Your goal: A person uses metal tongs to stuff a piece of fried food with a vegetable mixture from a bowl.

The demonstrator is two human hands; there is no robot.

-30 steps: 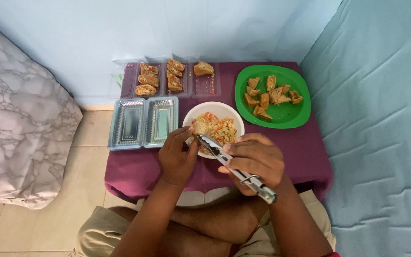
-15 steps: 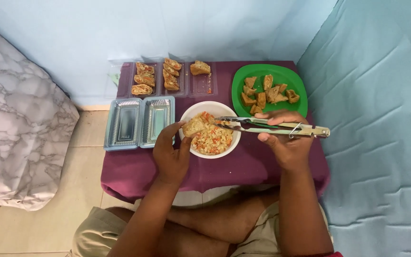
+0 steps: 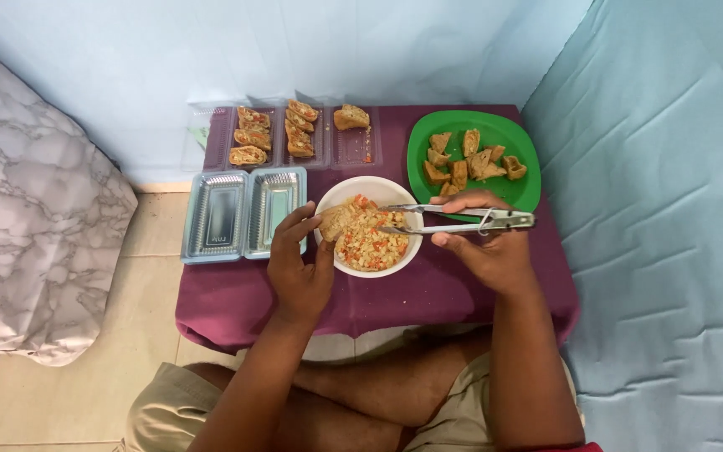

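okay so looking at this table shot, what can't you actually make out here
Head view:
- Near rim of the white bowl: behind the left hand.
- Tongs: middle hidden by the right hand.
- Filling: ingredients too small to name.
- Pastry piece: underside hidden by fingers.

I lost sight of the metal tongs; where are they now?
In the head view the metal tongs are in the right hand, right of centre, lying level with their tips over the white bowl, just below the green plate.

- Brown tofu piece (image 3: 338, 221), pinched upright at the white bowl's (image 3: 395, 191) left rim, mid-frame.
- Metal tongs (image 3: 453, 219), lying level, tips slightly apart over the orange-flecked filling (image 3: 370, 243).
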